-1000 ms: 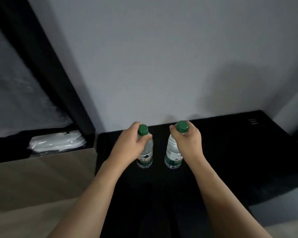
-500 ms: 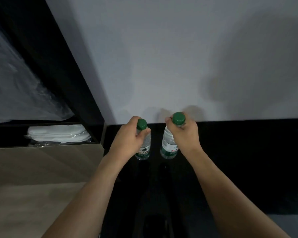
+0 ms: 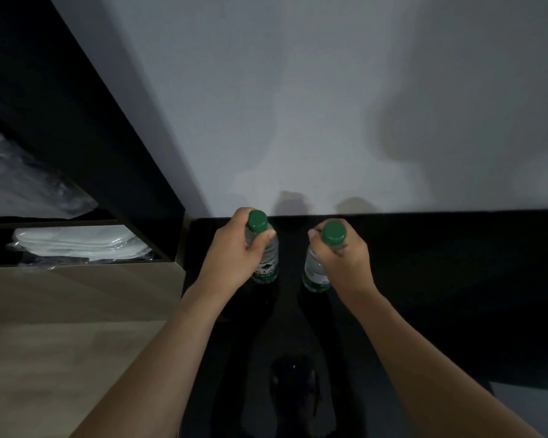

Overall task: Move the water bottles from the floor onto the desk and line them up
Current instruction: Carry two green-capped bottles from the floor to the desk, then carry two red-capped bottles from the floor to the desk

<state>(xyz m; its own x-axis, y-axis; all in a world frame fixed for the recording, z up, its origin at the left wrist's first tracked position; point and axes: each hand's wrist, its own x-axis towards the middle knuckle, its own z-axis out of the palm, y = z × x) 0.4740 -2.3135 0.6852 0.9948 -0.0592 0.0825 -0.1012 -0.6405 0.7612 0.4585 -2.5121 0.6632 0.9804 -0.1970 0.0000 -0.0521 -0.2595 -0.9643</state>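
Two clear water bottles with green caps stand upright over the black desk (image 3: 440, 279), near its back edge by the wall. My left hand (image 3: 234, 257) grips the left bottle (image 3: 266, 263) round its neck and shoulder. My right hand (image 3: 345, 260) grips the right bottle (image 3: 314, 273) the same way, just under its cap. The bottles are side by side, a small gap apart. Their bases are at the desk surface; whether they touch it I cannot tell.
A grey wall (image 3: 329, 105) rises right behind the desk. To the left is a wooden unit (image 3: 76, 295) with an open compartment holding white folded items in plastic (image 3: 76, 245). A dark frame (image 3: 92, 121) runs diagonally at the upper left.
Both hands carried the bottles farther back toward the wall, and the gap between the bottles widened a little. Both grips stayed the same.
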